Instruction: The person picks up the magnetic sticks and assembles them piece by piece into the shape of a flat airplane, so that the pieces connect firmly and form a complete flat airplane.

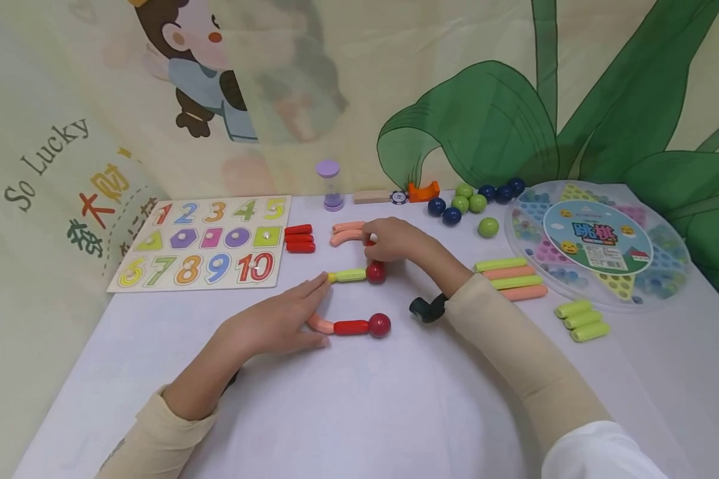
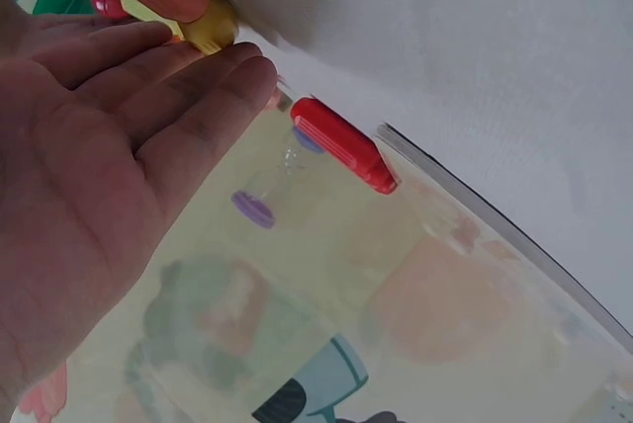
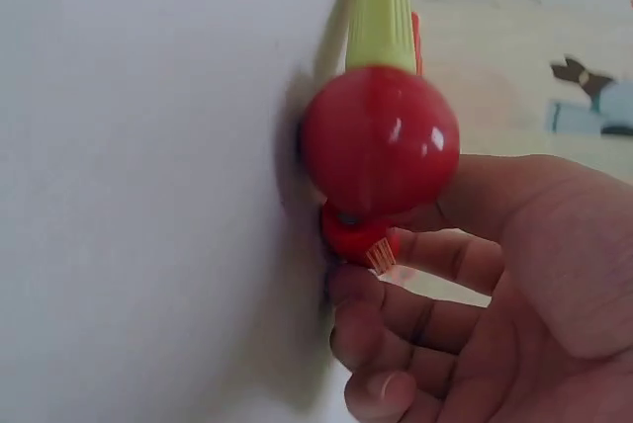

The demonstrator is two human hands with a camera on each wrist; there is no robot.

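Straight-fingered, my left hand (image 1: 275, 319) lies beside two magnetic-toy pieces. Its fingertips are at the yellow ball (image 2: 213, 26) ending a yellow-green rod (image 1: 349, 275), whose other end bears a red ball (image 1: 376, 272). Near its thumb, a curved peach rod (image 1: 320, 324) joins a red rod (image 1: 351, 327) and another red ball (image 1: 380, 325). My right hand (image 1: 395, 239), fingers curled, pinches a small red piece (image 3: 358, 237) just behind the first red ball; its full shape is hidden. Curved peach rods (image 1: 347, 233) lie left of those fingers.
Red rods (image 1: 299, 238) sit by a number puzzle board (image 1: 200, 243) on the left. An hourglass (image 1: 329, 186) stands at the back. Rightward are green and navy balls (image 1: 488, 227), long rods (image 1: 515, 283), short green rods (image 1: 582, 320) and a round Chinese checkers box (image 1: 665, 266).
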